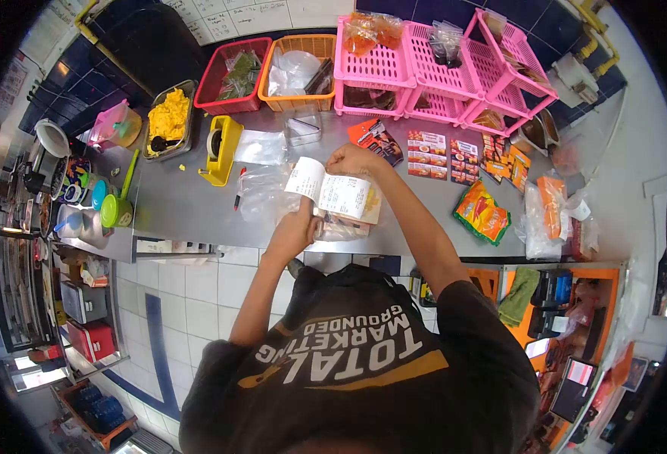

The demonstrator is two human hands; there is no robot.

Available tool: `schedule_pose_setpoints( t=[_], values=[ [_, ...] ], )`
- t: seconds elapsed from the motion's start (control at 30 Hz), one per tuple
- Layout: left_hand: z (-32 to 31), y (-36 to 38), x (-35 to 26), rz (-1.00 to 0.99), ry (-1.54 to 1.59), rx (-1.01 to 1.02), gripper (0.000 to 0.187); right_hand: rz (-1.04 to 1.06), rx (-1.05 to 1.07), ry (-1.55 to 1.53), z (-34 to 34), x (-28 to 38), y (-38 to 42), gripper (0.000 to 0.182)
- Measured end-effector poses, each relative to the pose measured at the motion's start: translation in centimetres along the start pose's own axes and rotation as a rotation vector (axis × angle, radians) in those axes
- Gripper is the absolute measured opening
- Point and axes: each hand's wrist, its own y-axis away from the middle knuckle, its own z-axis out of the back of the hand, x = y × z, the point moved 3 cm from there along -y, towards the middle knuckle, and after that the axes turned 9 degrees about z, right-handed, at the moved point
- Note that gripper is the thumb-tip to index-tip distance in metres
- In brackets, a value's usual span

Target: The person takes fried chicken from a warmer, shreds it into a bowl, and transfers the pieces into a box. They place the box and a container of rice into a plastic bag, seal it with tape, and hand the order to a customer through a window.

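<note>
Holding a printed paper slip (pixel 345 195) in both hands, a person in a dark shirt (pixel 485 348) stood at a metal table (pixel 189 204). The slip was to the right of the yellow tape dispenser (pixel 231 151), above a clear plastic bag (pixel 261 193), its left end curling up. The left hand (pixel 295 228) was mostly closed on it, thumb along the slip's near side and the other fingers largely hidden. The right hand (pixel 352 160) had its fingers bunched together at the slip's far edge; how exactly they pinched it could not be told.

Nearer the person than the dispenser, a red pen (pixel 239 189) lay just to its right. Left of the dispenser was a tray (pixel 190 129) of yellow food (pixel 169 113). Beyond the dispenser stood a red basket (pixel 231 104) and an orange basket (pixel 299 103), with pink racks (pixel 379 72) farther right. Well to the dispenser's right lay printed cards (pixel 427 155) and an orange-and-green packet (pixel 483 213).
</note>
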Motion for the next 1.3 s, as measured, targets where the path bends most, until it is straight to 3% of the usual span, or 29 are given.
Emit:
schedule_pose_setpoints(
  t=[0.23,0.3,0.33,0.4,0.43,0.47,0.5,0.53,0.57,0.6,0.63,0.67,0.73,0.77,0.8,0.87,0.97,1.03,1.1,1.17,1.23,1.3],
  values=[
    [-2.0,1.7,1.2,0.077,-0.044,-0.21,0.046,-0.001,0.143,0.214,0.0,-1.5,-2.9,0.038],
    [-1.1,3.4,1.4,0.07,0.014,-0.273,0.061,0.007,0.072,0.784,-0.3,-3.9,-5.1,0.039],
    [-0.8,4.4,1.8,0.054,0.012,-0.268,0.061,-0.001,0.057,0.785,0.4,-2.1,-3.4,0.039],
    [1.2,5.9,4.0,0.121,0.189,-0.508,0.085,-0.008,-0.694,0.404,3.2,4.1,3.6,0.034],
    [2.8,5.5,3.8,0.07,0.123,-0.603,0.094,-0.043,-0.734,0.397,3.0,4.4,5.3,0.034],
    [4.2,4.0,3.4,-0.012,0.076,-0.68,0.103,0.104,-0.883,0.19,3.5,4.7,7.5,0.027],
    [4.4,1.9,5.7,0.025,0.081,-0.595,0.1,0.252,-1.061,0.005,4.2,4.5,10.5,0.019],
    [4.2,-0.4,8.2,0.041,0.081,-0.481,0.098,0.214,-1.147,0.006,3.5,4.1,13.3,0.015],
    [5.0,-2.1,7.0,0.228,0.164,-0.202,0.072,0.154,-1.248,0.02,2.4,3.6,16.6,0.012],
    [7.0,-2.8,2.4,0.26,0.195,0.076,0.045,0.088,-1.315,0.015,0.7,3.0,20.6,0.011],
    [5.8,-4.6,4.6,0.22,0.304,-0.001,0.032,0.036,-1.376,0.01,-0.4,2.4,24.9,0.01],
    [7.0,-4.9,1.5,0.267,0.239,0.092,0.031,-0.047,-1.497,0.062,-1.2,1.7,30.5,0.01],
    [6.1,-5.1,0.3,0.171,0.58,-0.085,0.026,-0.405,-1.745,0.198,-5.2,0.7,40.0,0.009],
    [5.5,-5.9,1.1,0.19,0.689,-0.152,0.025,-0.392,-1.919,0.186,-6.9,-0.8,44.8,0.011],
    [5.0,-6.2,0.0,0.159,0.687,-0.115,0.025,-0.736,-1.931,0.338,-8.4,-0.5,50.3,0.015],
    [5.8,-5.9,-2.2,-0.059,0.616,-0.129,0.022,-0.921,-2.123,0.459,-11.6,-0.5,59.3,0.017],
    [4.9,-7.0,-1.7,-0.075,0.774,-0.166,0.023,-1.138,-2.144,0.768,-14.5,0.5,69.0,0.012],
    [5.1,-6.4,-3.6,-0.099,0.743,-0.151,0.023,-1.227,-1.999,1.0,-14.5,0.2,73.8,0.012],
    [5.0,-5.6,-5.2,-0.07,0.685,-0.263,0.023,-1.239,-1.911,0.979,-13.7,-1.2,77.7,0.015],
    [5.4,-5.4,-6.3,-0.118,0.673,-0.308,0.022,-1.336,-1.654,1.114,-11.5,-2.8,80.0,0.018],
    [5.8,-3.7,-9.0,-0.165,0.655,-0.361,0.022,-1.226,-1.603,1.073,-9.6,-5.8,82.8,0.026],
    [6.6,-1.7,-12.3,-0.144,0.666,-0.419,0.027,-1.248,-1.486,1.119,-7.7,-7.8,84.7,0.027]
  ],
)
